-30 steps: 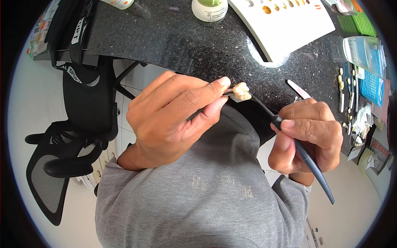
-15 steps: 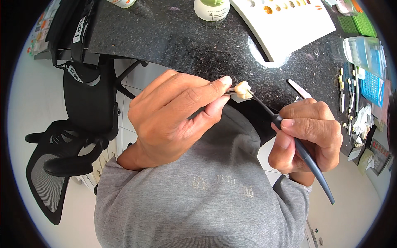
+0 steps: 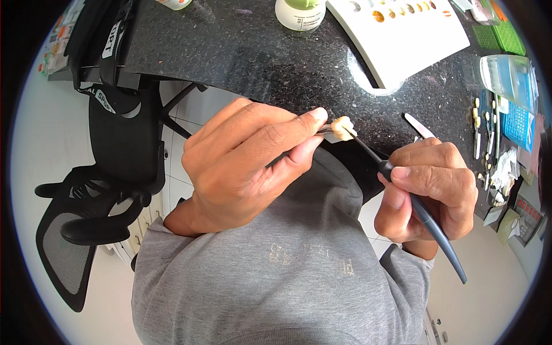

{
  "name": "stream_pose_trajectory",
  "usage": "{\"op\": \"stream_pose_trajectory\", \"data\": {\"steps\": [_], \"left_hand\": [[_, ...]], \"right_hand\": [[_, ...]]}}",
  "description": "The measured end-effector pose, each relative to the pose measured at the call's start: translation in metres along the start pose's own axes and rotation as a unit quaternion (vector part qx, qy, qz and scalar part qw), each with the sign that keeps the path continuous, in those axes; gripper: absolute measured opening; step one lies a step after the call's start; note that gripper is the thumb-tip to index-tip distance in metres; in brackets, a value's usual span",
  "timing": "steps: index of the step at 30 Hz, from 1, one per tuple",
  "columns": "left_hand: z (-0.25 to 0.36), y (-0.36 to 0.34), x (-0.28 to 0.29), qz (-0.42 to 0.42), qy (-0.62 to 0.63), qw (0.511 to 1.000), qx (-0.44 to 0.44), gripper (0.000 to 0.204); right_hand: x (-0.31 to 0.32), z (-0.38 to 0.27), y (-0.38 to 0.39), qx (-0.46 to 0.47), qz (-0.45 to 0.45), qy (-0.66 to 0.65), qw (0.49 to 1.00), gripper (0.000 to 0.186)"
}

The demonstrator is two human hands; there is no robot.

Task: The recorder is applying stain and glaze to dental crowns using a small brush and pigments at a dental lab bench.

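Observation:
My left hand (image 3: 247, 161) is closed on a thin metal holder (image 3: 324, 129), with a cream tooth-shaped piece (image 3: 344, 125) at its end, beyond my thumb and forefinger. My right hand (image 3: 431, 187) grips a slim tool (image 3: 430, 223) with a dark grey, tapering handle. The tool's fine tip reaches up to the cream piece and appears to touch it. A pale pink flat instrument (image 3: 417, 124) lies on the black speckled worktop (image 3: 218, 52) just beyond my right hand.
A white palette (image 3: 402, 46) with wells and a green-and-white jar (image 3: 299, 14) stand behind. At right are a clear container (image 3: 500, 69), blue tray (image 3: 517, 123), green tray (image 3: 506, 40), crumpled tissue (image 3: 505, 167) and several small sticks (image 3: 477, 126). A black chair (image 3: 118, 141) is at left.
My left hand and the cream piece have shifted slightly to the right. The tool's tip stays at the piece, and both hands keep their grips.

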State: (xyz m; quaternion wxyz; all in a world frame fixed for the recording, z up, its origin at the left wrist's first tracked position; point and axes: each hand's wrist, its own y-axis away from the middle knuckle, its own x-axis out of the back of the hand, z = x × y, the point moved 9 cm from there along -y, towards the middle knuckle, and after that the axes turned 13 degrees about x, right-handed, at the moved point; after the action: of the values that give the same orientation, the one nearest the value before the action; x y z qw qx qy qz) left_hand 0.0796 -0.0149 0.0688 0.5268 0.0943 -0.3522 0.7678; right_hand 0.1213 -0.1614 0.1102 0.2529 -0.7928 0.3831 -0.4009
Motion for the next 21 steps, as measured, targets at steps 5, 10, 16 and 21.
{"op": "stream_pose_trajectory", "data": {"steps": [5, 10, 16, 21], "left_hand": [[0.0007, 0.0007, 0.0004, 0.008, -0.001, 1.0, -0.008, 0.036], [-0.0003, 0.0001, 0.0001, 0.01, -0.001, 1.0, 0.002, 0.036], [0.0015, 0.0005, -0.0002, 0.012, -0.01, 1.0, -0.004, 0.037], [-0.0002, 0.0009, -0.0006, 0.008, -0.017, 1.0, 0.002, 0.037]], "right_hand": [[-0.0011, 0.0002, 0.0006, -0.003, 0.003, -0.013, 1.0, 0.013], [-0.0002, 0.0003, 0.0005, -0.006, 0.009, -0.018, 1.0, 0.014], [0.0009, -0.0011, -0.0002, 0.003, 0.006, -0.012, 1.0, 0.014], [-0.0005, 0.0012, -0.0001, 0.006, 0.01, -0.011, 1.0, 0.014]]}}
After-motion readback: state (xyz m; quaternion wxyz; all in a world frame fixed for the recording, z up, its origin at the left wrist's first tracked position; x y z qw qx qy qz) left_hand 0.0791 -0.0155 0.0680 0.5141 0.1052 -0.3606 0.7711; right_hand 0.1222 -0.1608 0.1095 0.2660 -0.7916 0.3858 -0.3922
